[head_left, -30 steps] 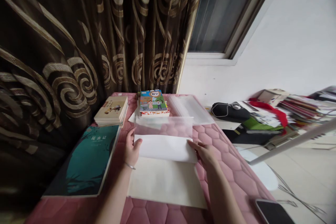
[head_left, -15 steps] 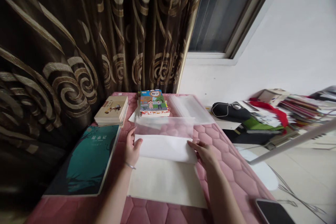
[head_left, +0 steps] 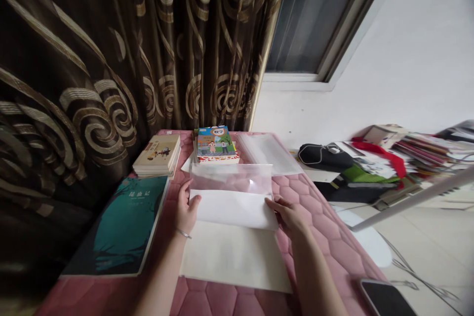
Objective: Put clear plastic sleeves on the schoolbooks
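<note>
My left hand pinches the left edge of a clear plastic sheet, its thumb resting on the white sheet that overlaps the plastic's near part. At the opposite edge, my right hand has the sheets between thumb and fingers. Below them lies a cream-coloured page or book, flat and blank; whether the white part is joined to it I cannot tell. The far end of the clear plastic stands slightly raised, and the pink surface shows through it.
The pink quilted surface carries a teal book, a stack of small books, colourful textbooks, more clear plastic sheets and a dark phone-like device. A patterned curtain borders the left. Papers pile up at right.
The far right corner of the clear plastic has shifted slightly left. Both hands keep their hold in nearly the same place.
</note>
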